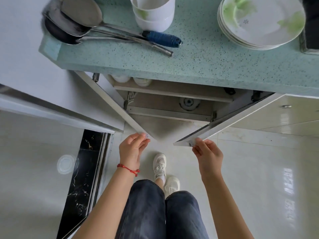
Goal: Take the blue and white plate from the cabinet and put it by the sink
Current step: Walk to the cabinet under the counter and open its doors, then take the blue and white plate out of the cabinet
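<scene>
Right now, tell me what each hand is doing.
Left hand: fingers closed on the edge of the left cabinet door.
Right hand: fingers closed on the edge of the right cabinet door.

Counter (198,54) above cabinet (164,99); ladles (89,30) left, bowls (153,12) mid, plates (260,21) right; doors swung out w/ hands at edges.

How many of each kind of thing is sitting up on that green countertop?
Long-handled metal utensils: 3, one with a blue-wrapped handle
White bowls: 2, stacked, as far as the rims show
Plates with green leaf print: about 4 in one stack, judging by the edges
Total: about 9
</scene>
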### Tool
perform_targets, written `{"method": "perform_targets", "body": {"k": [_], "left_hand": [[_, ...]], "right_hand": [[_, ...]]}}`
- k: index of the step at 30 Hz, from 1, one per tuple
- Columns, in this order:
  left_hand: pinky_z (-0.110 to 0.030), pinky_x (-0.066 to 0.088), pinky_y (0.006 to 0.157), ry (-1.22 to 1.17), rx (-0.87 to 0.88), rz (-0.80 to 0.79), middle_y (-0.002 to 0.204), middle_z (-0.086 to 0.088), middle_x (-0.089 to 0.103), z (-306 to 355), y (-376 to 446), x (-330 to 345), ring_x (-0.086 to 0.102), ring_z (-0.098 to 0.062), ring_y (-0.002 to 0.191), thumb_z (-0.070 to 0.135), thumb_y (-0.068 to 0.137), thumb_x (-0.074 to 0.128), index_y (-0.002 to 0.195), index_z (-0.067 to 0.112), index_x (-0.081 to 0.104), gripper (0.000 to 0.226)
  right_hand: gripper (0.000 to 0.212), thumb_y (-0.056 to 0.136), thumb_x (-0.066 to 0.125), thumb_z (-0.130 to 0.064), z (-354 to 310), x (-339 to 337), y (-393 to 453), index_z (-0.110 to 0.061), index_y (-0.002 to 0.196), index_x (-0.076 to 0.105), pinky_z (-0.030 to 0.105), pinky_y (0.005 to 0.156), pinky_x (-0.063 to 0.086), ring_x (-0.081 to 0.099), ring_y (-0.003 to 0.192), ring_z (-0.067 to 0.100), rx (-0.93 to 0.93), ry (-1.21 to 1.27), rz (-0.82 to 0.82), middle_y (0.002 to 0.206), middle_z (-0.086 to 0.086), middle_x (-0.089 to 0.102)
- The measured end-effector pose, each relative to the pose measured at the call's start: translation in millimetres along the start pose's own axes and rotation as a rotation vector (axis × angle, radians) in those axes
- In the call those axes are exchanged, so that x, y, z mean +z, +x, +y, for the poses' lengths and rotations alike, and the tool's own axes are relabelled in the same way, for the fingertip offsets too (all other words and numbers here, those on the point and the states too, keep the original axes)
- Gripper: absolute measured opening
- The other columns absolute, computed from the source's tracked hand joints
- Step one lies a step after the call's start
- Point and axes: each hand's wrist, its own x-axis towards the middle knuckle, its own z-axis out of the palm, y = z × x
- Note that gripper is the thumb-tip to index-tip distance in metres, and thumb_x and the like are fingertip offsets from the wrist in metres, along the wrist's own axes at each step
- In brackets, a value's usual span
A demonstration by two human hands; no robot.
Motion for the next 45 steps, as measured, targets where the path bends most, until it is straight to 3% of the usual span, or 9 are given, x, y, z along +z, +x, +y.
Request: {"method": "perform_targets", "body": {"k": [11, 19, 23, 28, 35, 39, 41, 43, 45], "left_hand": [[-0.016, 0.054, 0.061, 0.019, 0.087, 0.047, 0.058, 0.005, 0.068, -2, -24, -69, 0.064, -0.007, 0.062, 0.003, 0.081, 0.061, 0.071, 0.013, 0.061, 0.014], [-0.017, 0.056, 0.066, 0.052, 0.095, 0.128, 0.070, -0.002, 0.069, 7, -38, -112, 0.064, -0.009, 0.070, 0.007, 0.081, 0.063, 0.077, 0.012, 0.064, 0.006], [-0.018, 0.055, 0.073, 0.073, 0.121, 0.173, 0.066, 0.002, 0.072, 11, -41, -137, 0.066, -0.006, 0.071, 0.006, 0.080, 0.064, 0.087, 0.007, 0.065, 0.007], [-0.018, 0.054, 0.071, 0.098, 0.140, 0.198, 0.090, -0.007, 0.065, 17, -41, -158, 0.064, -0.010, 0.083, 0.011, 0.081, 0.065, 0.107, -0.002, 0.059, 0.030], [-0.019, 0.054, 0.073, 0.159, 0.171, 0.315, 0.081, -0.001, 0.066, 19, -41, -173, 0.065, -0.007, 0.079, 0.015, 0.080, 0.065, 0.101, 0.005, 0.064, 0.023], [-0.029, 0.052, 0.078, 0.206, 0.195, 0.386, 0.074, -0.003, 0.062, 9, -48, -172, 0.062, -0.013, 0.074, 0.008, 0.080, 0.063, 0.077, 0.011, 0.065, 0.004], [-0.039, 0.052, 0.082, 0.302, 0.200, 0.415, 0.075, -0.011, 0.060, -4, -58, -164, 0.059, -0.024, 0.078, 0.005, 0.079, 0.061, 0.065, 0.014, 0.058, 0.017], [-0.045, 0.048, 0.092, 0.372, 0.180, 0.368, 0.096, -0.018, 0.063, -21, -74, -149, 0.059, -0.030, 0.092, 0.005, 0.080, 0.061, 0.081, 0.009, 0.063, 0.004], [-0.040, 0.046, 0.094, 0.537, 0.215, 0.279, 0.115, -0.020, 0.062, -40, -87, -129, 0.059, -0.031, 0.103, 0.008, 0.081, 0.061, 0.108, 0.001, 0.059, 0.028]], "right_hand": [[0.025, 0.079, 0.064, -0.012, 7, -52, -30, -0.017, 0.055, 0.058, 0.014, 0.057, 0.051, 0.052, 0.055, 0.007, -0.118, -0.091, 0.050, 0.045, -0.012, 0.055], [0.011, 0.081, 0.062, -0.009, 11, -81, -52, -0.003, 0.072, 0.060, 0.018, 0.066, 0.052, 0.050, 0.060, 0.012, -0.161, -0.096, 0.178, 0.062, 0.005, 0.051], [0.017, 0.075, 0.060, -0.003, 14, -98, -59, -0.006, 0.060, 0.053, 0.021, 0.065, 0.047, 0.033, 0.063, 0.017, -0.200, -0.073, 0.246, 0.062, 0.007, 0.034], [0.031, 0.073, 0.063, -0.004, 13, -121, -64, -0.020, 0.046, 0.058, 0.015, 0.060, 0.049, 0.042, 0.056, 0.008, -0.214, 0.016, 0.344, 0.043, -0.012, 0.048], [0.007, 0.076, 0.063, -0.011, 11, -153, -68, -0.016, 0.076, 0.067, 0.013, 0.057, 0.048, 0.053, 0.051, 0.001, -0.199, 0.014, 0.490, 0.050, -0.012, 0.062], [0.018, 0.084, 0.059, -0.011, 20, -167, -75, -0.009, 0.102, 0.059, 0.012, 0.056, 0.050, 0.060, 0.052, -0.001, -0.215, 0.033, 0.523, 0.072, 0.000, 0.057], [0.025, 0.085, 0.057, -0.006, 30, -169, -83, -0.003, 0.110, 0.056, 0.010, 0.055, 0.052, 0.062, 0.051, -0.003, -0.196, 0.036, 0.511, 0.076, 0.001, 0.057], [0.030, 0.086, 0.056, -0.003, 41, -170, -90, 0.002, 0.116, 0.053, 0.009, 0.056, 0.052, 0.063, 0.053, -0.003, -0.166, -0.007, 0.474, 0.077, 0.003, 0.058], [0.029, 0.087, 0.055, -0.005, 51, -165, -97, 0.003, 0.115, 0.053, 0.010, 0.059, 0.053, 0.064, 0.057, 0.000, -0.146, -0.109, 0.436, 0.082, 0.009, 0.060]]}}
